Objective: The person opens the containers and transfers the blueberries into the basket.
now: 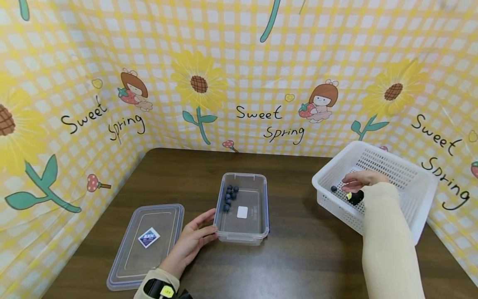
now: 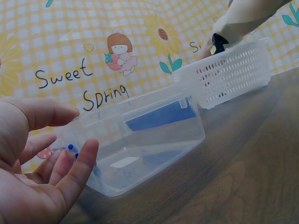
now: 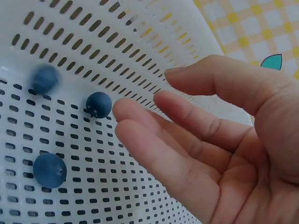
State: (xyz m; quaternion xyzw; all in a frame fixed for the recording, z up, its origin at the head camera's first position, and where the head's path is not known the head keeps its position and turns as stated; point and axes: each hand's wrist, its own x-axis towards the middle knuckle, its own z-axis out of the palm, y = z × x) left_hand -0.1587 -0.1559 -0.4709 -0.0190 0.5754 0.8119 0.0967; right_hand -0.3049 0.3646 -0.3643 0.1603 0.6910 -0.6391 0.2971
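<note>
My right hand (image 1: 364, 179) reaches down inside a white slotted basket (image 1: 422, 182), its fingers loosely bent with nothing between them. In the right wrist view three blueberries lie near the fingertips: one blueberry (image 3: 99, 104) right at them, another (image 3: 50, 170) lower down, and a blurred one (image 3: 45, 79) farther off. My left hand (image 1: 196, 236) touches the left side of a clear plastic container (image 1: 242, 237), fingers spread along its wall. Inside that container, several blueberries (image 1: 228, 198) gather along the left side.
A clear lid (image 1: 128, 265) with a blue rim and a diamond sticker lies flat left of the container. Everything stands on a dark wooden table (image 1: 298, 265). A yellow checked cloth (image 1: 261, 74) hangs behind and at both sides.
</note>
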